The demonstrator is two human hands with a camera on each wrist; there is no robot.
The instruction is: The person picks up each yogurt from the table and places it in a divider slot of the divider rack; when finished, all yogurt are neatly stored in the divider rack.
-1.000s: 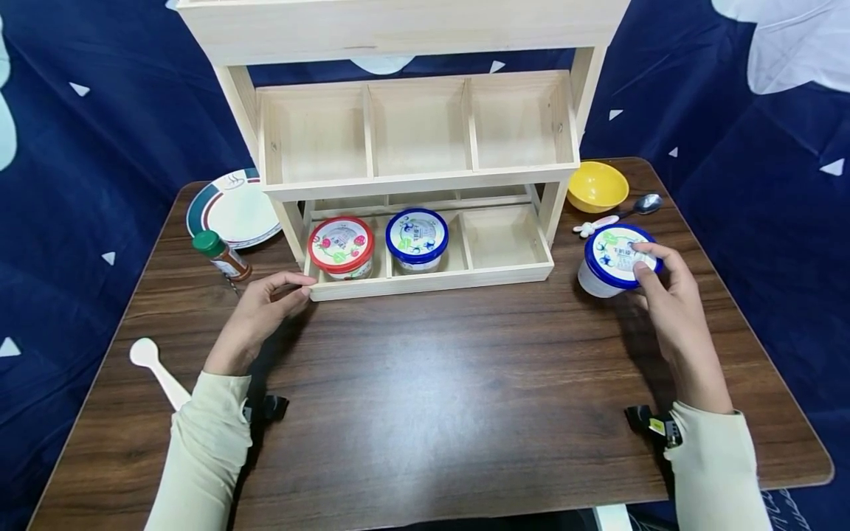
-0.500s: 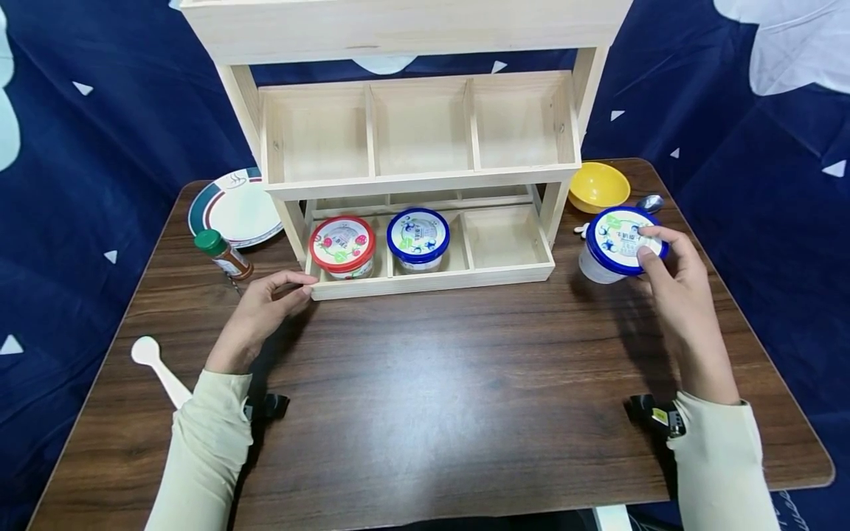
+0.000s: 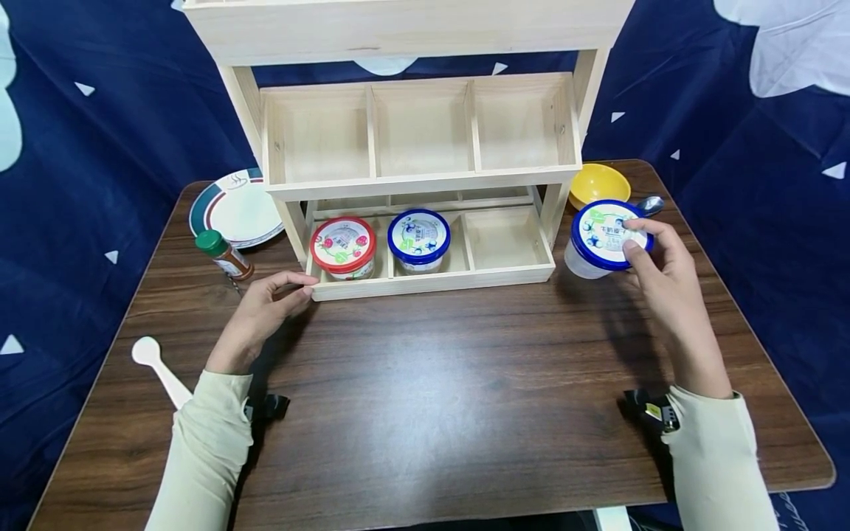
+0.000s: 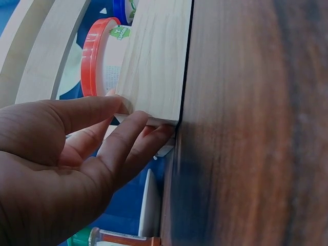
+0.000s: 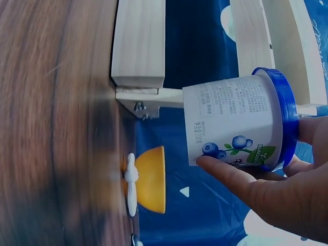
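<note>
Off the tabletop, my right hand (image 3: 667, 284) grips a white tub (image 3: 604, 236) with a blue lid by its rim. In the right wrist view this tub (image 5: 230, 123) is tilted, and blueberries show on its label. It is beside the right end of the wooden rack (image 3: 421, 179). My left hand (image 3: 262, 310) pinches the front left corner of the rack's lower tray (image 3: 432, 284). The left wrist view shows fingertips on that tray corner (image 4: 154, 66). Inside the tray, a red-lidded tub (image 3: 343, 247) occupies the left compartment and another blue-lidded tub (image 3: 418, 240) the middle one.
Plates (image 3: 239, 210) and a green-capped jar (image 3: 222, 254) are at the left. A white spoon-shaped tool (image 3: 159, 369) lies partly under my left forearm. Behind the held tub are a yellow bowl (image 3: 600, 184) and a metal spoon (image 3: 651, 206). The rack's upper tray has three compartments.
My right hand has lifted the blue-lidded tub up and moved it slightly back and left, toward the rack. My left hand stays at the tray corner.
</note>
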